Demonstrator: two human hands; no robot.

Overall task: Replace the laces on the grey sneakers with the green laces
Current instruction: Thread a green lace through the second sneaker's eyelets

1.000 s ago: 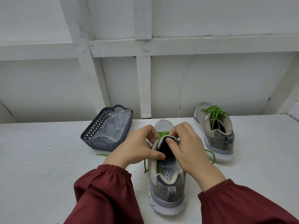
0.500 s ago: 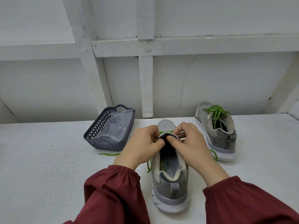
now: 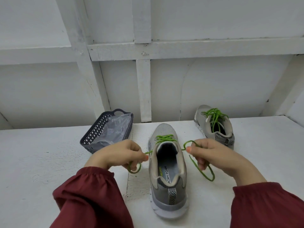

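Two green lace ends (image 3: 211,179) run sideways off the near grey sneaker (image 3: 164,193): my left hand (image 3: 120,153) pinches one, right hand (image 3: 215,156) the other.

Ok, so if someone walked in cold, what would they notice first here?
The bright green lace stands out: the left hand and right hand each pinch one end beside the near grey sneaker, front centre. A second grey sneaker, already laced green, sits at the back right, and a dark basket with a clear plastic bag sits back left.
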